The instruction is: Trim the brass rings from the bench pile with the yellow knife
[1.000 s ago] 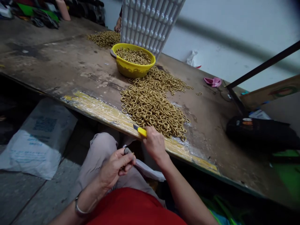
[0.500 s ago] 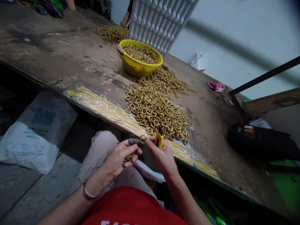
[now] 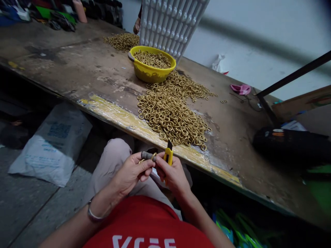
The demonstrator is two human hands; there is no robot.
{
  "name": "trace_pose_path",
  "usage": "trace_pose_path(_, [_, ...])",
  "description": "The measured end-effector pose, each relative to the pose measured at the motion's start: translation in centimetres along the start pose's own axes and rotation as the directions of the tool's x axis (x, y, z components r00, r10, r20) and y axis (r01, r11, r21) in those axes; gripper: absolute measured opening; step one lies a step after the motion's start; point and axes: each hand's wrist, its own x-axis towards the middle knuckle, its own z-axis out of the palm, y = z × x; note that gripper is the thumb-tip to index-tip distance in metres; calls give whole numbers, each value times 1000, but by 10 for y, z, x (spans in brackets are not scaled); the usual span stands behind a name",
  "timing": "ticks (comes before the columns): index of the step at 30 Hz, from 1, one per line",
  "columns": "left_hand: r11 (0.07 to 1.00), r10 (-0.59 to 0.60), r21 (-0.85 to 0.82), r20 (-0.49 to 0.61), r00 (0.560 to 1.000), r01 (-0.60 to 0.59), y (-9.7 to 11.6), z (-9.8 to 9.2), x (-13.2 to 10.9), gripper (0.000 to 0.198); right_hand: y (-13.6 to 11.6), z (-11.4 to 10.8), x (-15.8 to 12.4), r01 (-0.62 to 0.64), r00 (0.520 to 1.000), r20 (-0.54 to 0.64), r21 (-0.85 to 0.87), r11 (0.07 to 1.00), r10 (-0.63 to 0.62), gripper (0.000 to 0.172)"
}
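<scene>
My left hand (image 3: pixel 129 174) is closed around a short dark grey rod (image 3: pixel 146 155); part of a brass-coloured ring shows by its fingers. On the rod's right end sits another brass-coloured ring (image 3: pixel 154 156), and the fingertips of my right hand (image 3: pixel 172 172) touch there. That right hand also grips a yellow utility knife (image 3: pixel 169 155), its dark blade pointing up. Both hands are close together over my lap, just in front of the table edge. Beyond them a large pile of brass-coloured rings (image 3: pixel 173 117) lies on the table.
A yellow basin (image 3: pixel 152 74) full of rings stands behind the pile. A grey ribbed panel (image 3: pixel 170 27) rises behind it, near a co-worker's hand (image 3: pixel 137 26) and a smaller ring pile (image 3: pixel 122 42). A white sack (image 3: pixel 51 144) lies on the floor at left; a black bag (image 3: pixel 289 148) is at right.
The loose ring held between my hands is now around the rod's right end. My hands have drawn closer together, and the knife has shifted left with my right hand. The view has tilted slightly.
</scene>
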Motion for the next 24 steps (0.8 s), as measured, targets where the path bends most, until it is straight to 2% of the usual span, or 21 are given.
trace_pose_path(2, [999, 9, 37, -8, 1000, -9, 1, 2, -4, 28, -3, -5, -5, 125, 992, 18, -213, 969, -124, 29])
trace_pose_path(5, [994, 23, 102, 12, 1000, -24, 2, 4, -9, 29, -6, -15, -14, 308, 946, 74, -508, 804, -316, 25])
trace_pose_path(9, [977, 52, 209, 2, 999, -51, 0, 4, -12, 25, -5, -25, -25, 385, 902, 148, -702, 599, -406, 15])
trace_pose_path(13, [949, 109, 299, -3, 994, -103, -6, 3, -12, 20, 0, -28, -32, 396, 878, 226, -839, 374, -423, 21])
trace_pose_path(16, [917, 140, 378, -6, 990, -128, -7, 3, -13, 17, 0, -26, -34, 356, 889, 243, -900, 251, -388, 20])
trace_pose_path(24, [819, 150, 569, -90, 985, -72, 5, 8, -22, 16, -5, -25, -33, 267, 923, 212, -954, 136, -322, 17])
